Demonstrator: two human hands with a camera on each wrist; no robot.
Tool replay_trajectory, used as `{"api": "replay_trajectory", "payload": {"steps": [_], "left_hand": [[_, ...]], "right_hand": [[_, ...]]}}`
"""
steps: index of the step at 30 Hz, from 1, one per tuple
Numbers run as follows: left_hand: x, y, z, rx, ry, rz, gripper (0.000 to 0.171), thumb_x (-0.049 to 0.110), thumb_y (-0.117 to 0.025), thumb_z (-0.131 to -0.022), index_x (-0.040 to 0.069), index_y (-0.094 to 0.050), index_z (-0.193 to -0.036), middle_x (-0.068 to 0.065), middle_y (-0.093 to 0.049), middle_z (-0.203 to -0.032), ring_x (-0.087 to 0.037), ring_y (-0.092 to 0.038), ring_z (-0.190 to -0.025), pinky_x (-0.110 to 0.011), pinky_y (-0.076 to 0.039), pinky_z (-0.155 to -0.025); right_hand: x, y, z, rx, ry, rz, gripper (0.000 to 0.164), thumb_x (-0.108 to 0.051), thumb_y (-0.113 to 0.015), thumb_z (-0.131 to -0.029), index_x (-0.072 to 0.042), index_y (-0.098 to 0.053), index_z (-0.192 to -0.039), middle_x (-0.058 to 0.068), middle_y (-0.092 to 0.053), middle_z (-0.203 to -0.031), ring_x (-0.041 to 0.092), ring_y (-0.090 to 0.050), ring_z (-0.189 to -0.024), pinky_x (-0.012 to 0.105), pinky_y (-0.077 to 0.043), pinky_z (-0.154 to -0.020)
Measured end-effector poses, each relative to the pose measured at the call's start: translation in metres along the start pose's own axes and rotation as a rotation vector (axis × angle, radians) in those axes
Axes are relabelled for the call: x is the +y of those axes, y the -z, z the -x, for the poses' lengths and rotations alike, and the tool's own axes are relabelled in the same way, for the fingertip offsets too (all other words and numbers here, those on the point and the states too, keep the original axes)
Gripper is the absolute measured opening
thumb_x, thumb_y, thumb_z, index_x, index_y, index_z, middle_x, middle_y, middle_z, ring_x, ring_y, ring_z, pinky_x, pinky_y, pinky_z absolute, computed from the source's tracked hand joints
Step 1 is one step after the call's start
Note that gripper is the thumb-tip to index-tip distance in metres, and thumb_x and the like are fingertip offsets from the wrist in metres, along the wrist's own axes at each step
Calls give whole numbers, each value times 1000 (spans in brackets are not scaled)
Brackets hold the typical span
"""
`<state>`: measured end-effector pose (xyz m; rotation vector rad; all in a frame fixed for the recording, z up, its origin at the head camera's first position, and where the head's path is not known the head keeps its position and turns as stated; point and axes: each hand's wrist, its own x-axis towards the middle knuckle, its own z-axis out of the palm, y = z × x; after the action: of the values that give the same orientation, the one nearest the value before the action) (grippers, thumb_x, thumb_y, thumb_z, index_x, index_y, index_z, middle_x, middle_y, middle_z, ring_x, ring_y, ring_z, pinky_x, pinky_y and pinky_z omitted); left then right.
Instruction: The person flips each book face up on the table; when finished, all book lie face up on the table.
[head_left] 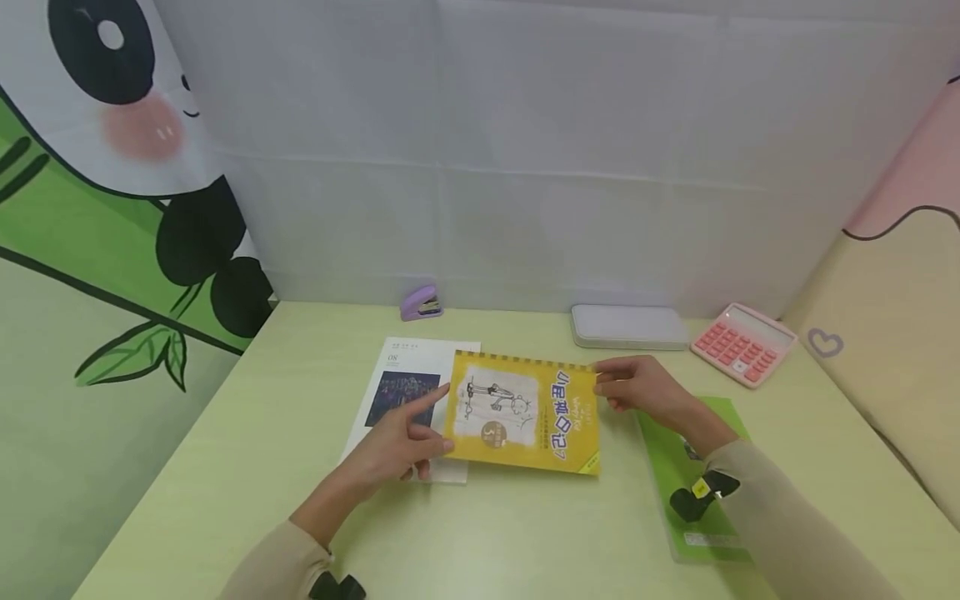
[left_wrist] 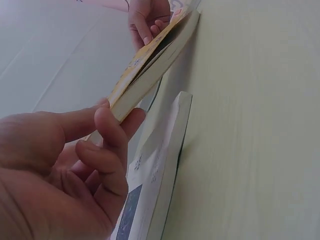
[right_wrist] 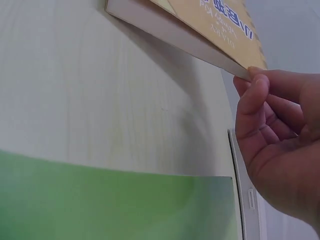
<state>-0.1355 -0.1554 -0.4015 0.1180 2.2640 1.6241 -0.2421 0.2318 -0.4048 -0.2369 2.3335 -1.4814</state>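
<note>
While I watch from the head view, both hands hold the yellow book (head_left: 517, 417), cover up, above the middle of the tabletop (head_left: 555, 533). I see the left hand (head_left: 393, 446) grasping its left edge and the right hand (head_left: 647, 388) pinching its far right corner. Its left end overhangs a white book (head_left: 367, 442) lying on the tabletop. Nearer the right edge lies a green book (head_left: 667, 475), partly under the right sleeve (head_left: 795, 517). Along the far edge I find a purple stapler (head_left: 422, 303), a pale case (head_left: 630, 327) and, by the far right corner, a pink calculator (head_left: 744, 344).
</note>
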Motion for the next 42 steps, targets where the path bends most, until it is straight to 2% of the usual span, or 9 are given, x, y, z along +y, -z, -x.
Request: {"api": "replay_trajectory", "payload": {"steps": [5,8,18,23,31,37,42], "left_hand": [[-6,6,1,-109,15,9,91,9,-73,-97,25,-23,-170,-10,-76,-104,-16,-60,-61,-25,-36,-51],[-7,7,0,-137,24,-5,91,9,-73,-97,23,-22,-171,-10,-77,-103,-16,-60,-61,-26,-38,-52],[-5,4,0,-135,80,-61,91,8,-76,-95,13,-24,-169,-8,-73,-89,-13,-54,-57,-26,-40,-53],[-5,5,0,-117,99,-93,92,9,-78,-94,12,-25,-169,-7,-71,-90,-13,-52,-55,-27,-42,-54],[-3,8,-1,-115,114,-135,92,10,-79,-94,9,-25,-168,-8,-71,-90,-13,-52,-55,-27,-43,-54],[0,8,-1,-112,122,-170,92,12,-81,-92,8,-29,-167,-7,-68,-85,-14,-51,-53,-27,-40,-52],[3,5,-3,-81,147,-241,91,13,-84,-90,10,-34,-166,-8,-68,-81,-13,-51,-50,-27,-41,-50]], "right_hand": [[5,-4,-2,14,-7,2,54,-9,-71,-100,6,-54,-148,21,-73,-122,15,-63,-79,27,-56,-71],[8,-4,-5,32,-20,-8,52,-8,-73,-98,4,-57,-145,20,-76,-119,16,-64,-78,27,-57,-69],[15,-13,-9,59,-65,-10,43,-10,-75,-97,3,-63,-137,8,-79,-100,13,-62,-72,26,-55,-65],[13,-18,-8,61,-27,-18,43,-8,-73,-97,5,-64,-138,6,-76,-89,13,-59,-68,26,-53,-63],[13,-18,-18,47,-24,14,46,-5,-74,-95,3,-65,-140,10,-76,-97,15,-60,-67,26,-53,-62],[14,-19,-21,30,-65,52,46,-5,-73,-96,2,-65,-140,12,-73,-97,16,-63,-68,27,-55,-64],[12,-20,-20,20,-83,89,45,-6,-72,-97,3,-64,-141,12,-73,-95,16,-63,-67,26,-56,-63]]}}
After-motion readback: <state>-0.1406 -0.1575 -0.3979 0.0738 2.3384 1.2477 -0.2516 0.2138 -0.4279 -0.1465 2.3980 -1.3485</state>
